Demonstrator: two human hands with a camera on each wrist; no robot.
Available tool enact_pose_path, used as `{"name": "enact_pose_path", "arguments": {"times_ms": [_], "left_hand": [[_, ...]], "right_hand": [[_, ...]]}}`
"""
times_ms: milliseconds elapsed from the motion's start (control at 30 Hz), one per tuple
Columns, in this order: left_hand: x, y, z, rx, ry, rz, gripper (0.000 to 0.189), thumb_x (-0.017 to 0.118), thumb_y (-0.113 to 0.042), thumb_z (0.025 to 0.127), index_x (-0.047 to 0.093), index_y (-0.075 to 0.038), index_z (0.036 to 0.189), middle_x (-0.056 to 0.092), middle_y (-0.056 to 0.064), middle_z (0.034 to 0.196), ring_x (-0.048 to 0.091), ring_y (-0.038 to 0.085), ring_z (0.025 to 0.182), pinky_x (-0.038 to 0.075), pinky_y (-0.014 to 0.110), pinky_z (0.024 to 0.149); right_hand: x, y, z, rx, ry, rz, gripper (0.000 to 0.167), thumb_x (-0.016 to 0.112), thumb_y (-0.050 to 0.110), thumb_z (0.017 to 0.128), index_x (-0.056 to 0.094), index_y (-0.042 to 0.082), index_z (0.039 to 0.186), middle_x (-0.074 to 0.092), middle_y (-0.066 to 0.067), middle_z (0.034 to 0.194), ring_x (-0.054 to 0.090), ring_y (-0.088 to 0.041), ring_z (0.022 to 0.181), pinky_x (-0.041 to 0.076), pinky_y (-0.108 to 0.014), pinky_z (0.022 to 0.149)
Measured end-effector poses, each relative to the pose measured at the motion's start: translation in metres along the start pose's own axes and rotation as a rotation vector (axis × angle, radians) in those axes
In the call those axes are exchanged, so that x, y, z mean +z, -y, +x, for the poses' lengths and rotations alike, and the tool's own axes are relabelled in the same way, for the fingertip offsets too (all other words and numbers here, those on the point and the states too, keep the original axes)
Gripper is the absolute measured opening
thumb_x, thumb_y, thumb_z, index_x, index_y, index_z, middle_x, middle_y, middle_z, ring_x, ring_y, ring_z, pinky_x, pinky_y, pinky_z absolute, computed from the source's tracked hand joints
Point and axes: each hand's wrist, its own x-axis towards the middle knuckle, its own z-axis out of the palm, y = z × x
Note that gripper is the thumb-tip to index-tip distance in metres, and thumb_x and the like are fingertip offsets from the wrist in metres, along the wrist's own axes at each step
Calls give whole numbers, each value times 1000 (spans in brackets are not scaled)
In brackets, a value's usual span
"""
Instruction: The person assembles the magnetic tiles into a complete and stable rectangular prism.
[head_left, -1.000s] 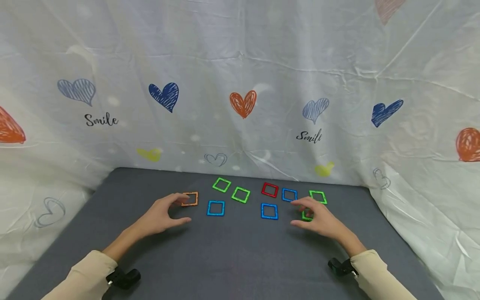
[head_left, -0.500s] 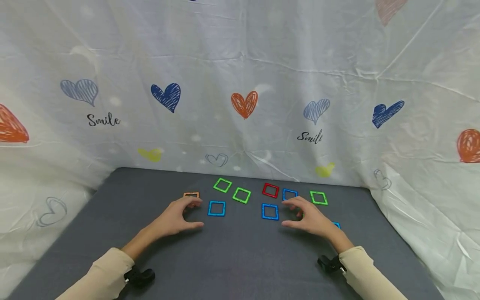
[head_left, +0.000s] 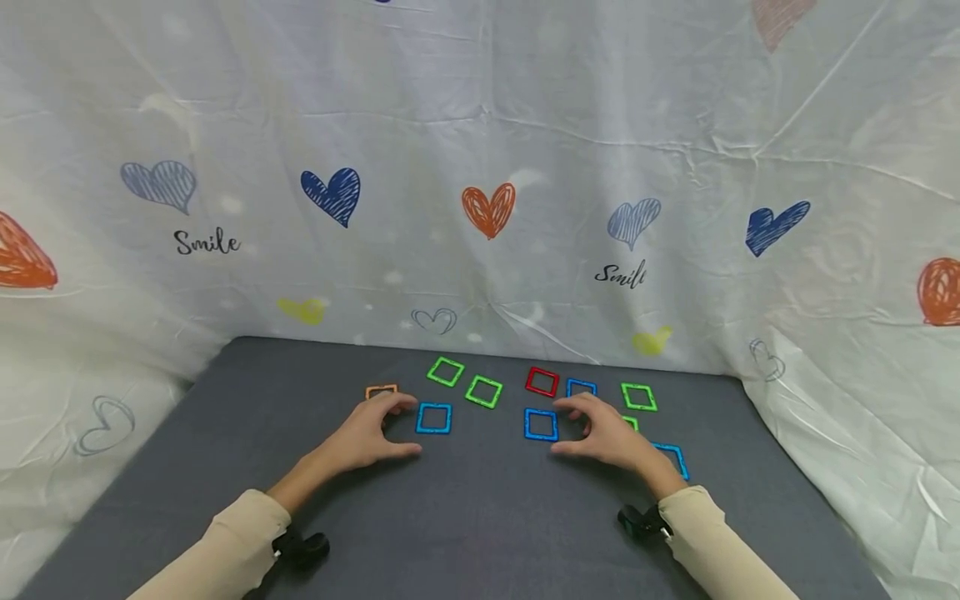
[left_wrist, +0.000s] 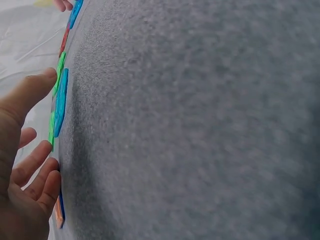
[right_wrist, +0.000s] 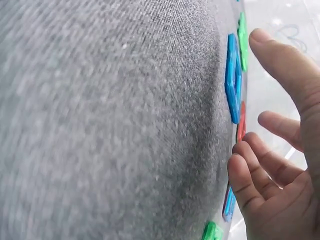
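In the head view my left hand (head_left: 367,435) hovers at the left end of a light-blue square frame (head_left: 433,418), thumb and fingers spread apart with nothing between them. Behind it an orange square frame (head_left: 381,389) is partly covered by the fingers. My right hand (head_left: 603,435) is held the same way, its fingertips just right of a blue square frame (head_left: 541,424). That blue frame also shows past the thumb in the right wrist view (right_wrist: 231,80). Another blue frame (head_left: 581,385) lies behind the right hand, and a green one (head_left: 631,422) is mostly hidden by it.
Two green frames (head_left: 483,392) and a red frame (head_left: 542,382) lie along the back of the grey table (head_left: 480,517). At the right are a green frame (head_left: 639,397) and a blue frame (head_left: 675,458) beside the right wrist. A white printed curtain (head_left: 480,275) hangs behind.
Both hands have moved inward: the left to the right, toward the light-blue frame, the right to the left, toward the blue frame. The blue frame by the right wrist has come into view.
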Motion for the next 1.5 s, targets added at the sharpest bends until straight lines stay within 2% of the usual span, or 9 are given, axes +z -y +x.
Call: {"name": "enact_pose_path", "arguments": {"times_ms": [100, 367, 600, 800, 1033, 1333, 1500], "left_hand": [[1, -1, 4, 9, -10, 0, 69, 89, -37, 80, 61, -4, 134, 63, 10, 124, 58, 30, 111, 49, 50, 92], [10, -6, 12, 0, -27, 14, 70, 90, -35, 79, 62, -2, 133, 62, 11, 126, 60, 31, 112, 49, 50, 94], [15, -8, 17, -19, -58, 35, 67, 91, -29, 79, 63, -2, 134, 62, 12, 127, 60, 30, 111, 51, 49, 91], [13, -9, 20, -47, -35, 56, 60, 90, -21, 81, 65, 0, 131, 63, 13, 125, 61, 32, 110, 51, 48, 91], [13, -10, 24, -86, -14, 9, 55, 88, -16, 82, 66, 0, 130, 64, 12, 124, 60, 30, 109, 50, 47, 91], [13, -7, 26, -32, 8, 8, 52, 90, -23, 81, 71, -3, 125, 65, 10, 118, 61, 28, 104, 53, 44, 85], [11, -8, 27, -44, 6, -23, 49, 89, -25, 81, 72, -7, 123, 64, 7, 116, 61, 27, 104, 52, 43, 84]], "right_hand": [[2, 1, 2, 25, 6, -1, 72, 89, 41, 79, 63, 6, 136, 59, -10, 124, 60, -25, 102, 52, -34, 75], [8, 2, 11, 66, 11, -2, 69, 91, 34, 78, 64, 4, 133, 59, -7, 116, 60, -24, 101, 51, -45, 85], [9, 0, 16, 74, 20, 1, 57, 90, 27, 80, 68, 2, 127, 58, -3, 109, 57, -19, 95, 50, -41, 82], [9, 1, 18, 71, 30, 11, 51, 90, 24, 80, 70, 2, 122, 58, -3, 105, 56, -18, 92, 50, -39, 80], [9, 1, 16, 79, 22, 25, 50, 90, 24, 81, 70, 2, 122, 58, -3, 107, 57, -20, 95, 50, -40, 82], [10, -2, 15, 79, 14, 50, 50, 90, 24, 81, 70, 3, 122, 59, -2, 109, 57, -19, 96, 50, -40, 82], [10, -3, 14, 63, 17, 56, 50, 89, 26, 82, 70, 4, 122, 60, -4, 110, 58, -20, 95, 51, -39, 82]]}}
